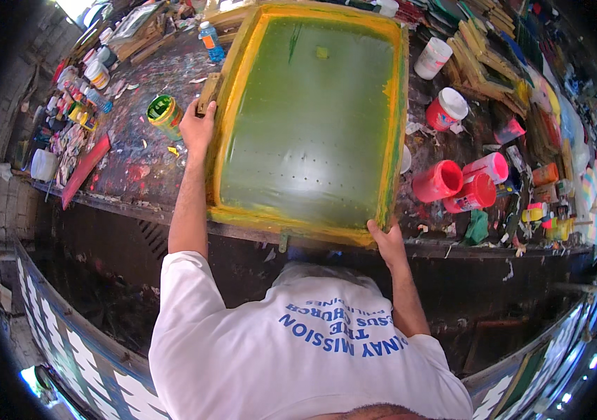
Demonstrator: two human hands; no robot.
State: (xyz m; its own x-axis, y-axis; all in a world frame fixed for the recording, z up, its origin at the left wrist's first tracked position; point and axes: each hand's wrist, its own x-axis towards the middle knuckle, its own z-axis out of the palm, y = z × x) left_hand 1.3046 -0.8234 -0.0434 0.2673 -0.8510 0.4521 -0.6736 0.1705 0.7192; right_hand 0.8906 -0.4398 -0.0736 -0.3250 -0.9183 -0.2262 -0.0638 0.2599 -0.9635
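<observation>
A large screen printing frame (312, 133) lies in front of me, its mesh green and its wooden border smeared with yellow. My right hand (387, 243) grips the near right corner, thumb on top; the fingers underneath are partly hidden. At the left side, my left hand (197, 127) has its thumb and fingers closed about a small wooden block (209, 92) beside the border. Whether this hand also touches the frame is hard to see. Left of it stands an open tub of green ink (164, 115).
The ink-stained table (130, 157) ends at a near edge. Red ink tubs (438, 180) and white-lidded containers (447, 108) stand right of the frame. A blue bottle (211, 40), a red board (86, 171) and several small jars are at the left. Wooden frames (484, 63) are piled far right.
</observation>
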